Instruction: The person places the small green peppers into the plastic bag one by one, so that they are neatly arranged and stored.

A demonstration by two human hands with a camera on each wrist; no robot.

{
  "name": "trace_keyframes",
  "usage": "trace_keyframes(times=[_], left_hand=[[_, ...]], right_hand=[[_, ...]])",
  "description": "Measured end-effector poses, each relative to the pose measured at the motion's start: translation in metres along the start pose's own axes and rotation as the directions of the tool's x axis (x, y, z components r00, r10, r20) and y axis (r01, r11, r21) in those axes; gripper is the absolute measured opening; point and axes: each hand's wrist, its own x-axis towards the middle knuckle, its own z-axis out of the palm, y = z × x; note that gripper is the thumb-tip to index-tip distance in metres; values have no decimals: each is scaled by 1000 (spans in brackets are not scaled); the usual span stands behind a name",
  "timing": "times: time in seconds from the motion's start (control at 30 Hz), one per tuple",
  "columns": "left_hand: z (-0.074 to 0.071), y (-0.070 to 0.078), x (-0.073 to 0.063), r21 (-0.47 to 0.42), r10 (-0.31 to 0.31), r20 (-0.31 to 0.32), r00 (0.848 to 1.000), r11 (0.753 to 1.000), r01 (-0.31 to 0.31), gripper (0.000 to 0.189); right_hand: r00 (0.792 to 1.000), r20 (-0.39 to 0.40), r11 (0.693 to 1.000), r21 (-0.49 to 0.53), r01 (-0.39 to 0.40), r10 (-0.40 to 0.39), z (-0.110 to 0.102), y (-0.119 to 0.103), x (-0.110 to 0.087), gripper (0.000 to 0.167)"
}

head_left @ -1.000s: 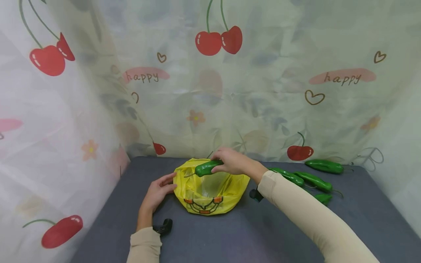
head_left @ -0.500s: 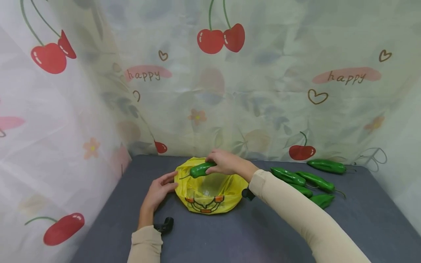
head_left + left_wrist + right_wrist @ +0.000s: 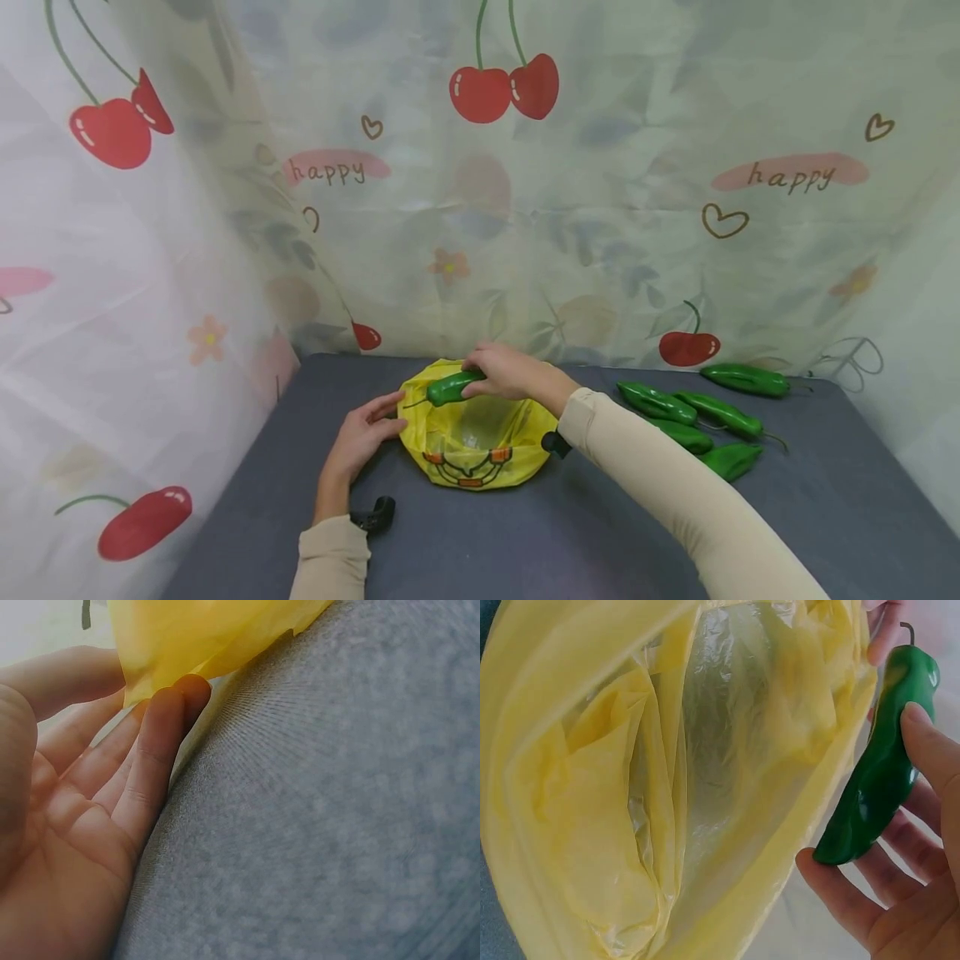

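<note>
A yellow plastic bag (image 3: 487, 467) with a printed figure stands on the table, its mouth spread wide. My left hand (image 3: 365, 431) is at the bag's left side, and in the left wrist view the bag's edge (image 3: 172, 645) lies between its thumb and fingers. Over the bag's mouth, my right hand (image 3: 506, 372) holds a long green pepper (image 3: 450, 388), its stem toward the left. The right wrist view shows this pepper (image 3: 885, 757) between thumb and fingers, beside the bag's rim. Through the mouth (image 3: 735, 712), folds of thin plastic show.
Several more green peppers lie on the grey table (image 3: 480, 550) to the right, including one pepper (image 3: 744, 379) at the back and another pepper (image 3: 731, 460) close to my right sleeve (image 3: 660, 475). A printed cloth (image 3: 600, 208) hangs behind the table.
The right hand has shifted slightly left over the bag with the pepper in its grip. The left hand has stayed at the bag's side.
</note>
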Motion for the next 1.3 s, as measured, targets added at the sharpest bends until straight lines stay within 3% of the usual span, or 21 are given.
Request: trace_keyframes(times=[0.23, 0.57, 0.8, 0.97, 1.3], left_hand=[[1, 0, 0, 9, 26, -9, 1000, 1000, -25, 64], [2, -1, 0, 5, 15, -9, 1000, 1000, -15, 64], [1, -2, 1, 3, 11, -11, 1000, 1000, -11, 64], [1, -1, 1, 2, 9, -14, 1000, 1000, -9, 63], [1, 1, -2, 2, 13, -10, 1000, 1000, -13, 64]], right_hand=[[1000, 13, 1000, 6, -25, 25, 4, -3, 3, 53], [998, -70, 999, -44, -7, 4, 11, -10, 1, 61], [992, -111, 993, -91, -76, 66, 15, -15, -2, 77], [986, -149, 983, -159, -93, 69, 16, -13, -6, 86], [976, -200, 967, -219, -132, 87, 21, -9, -12, 92]])
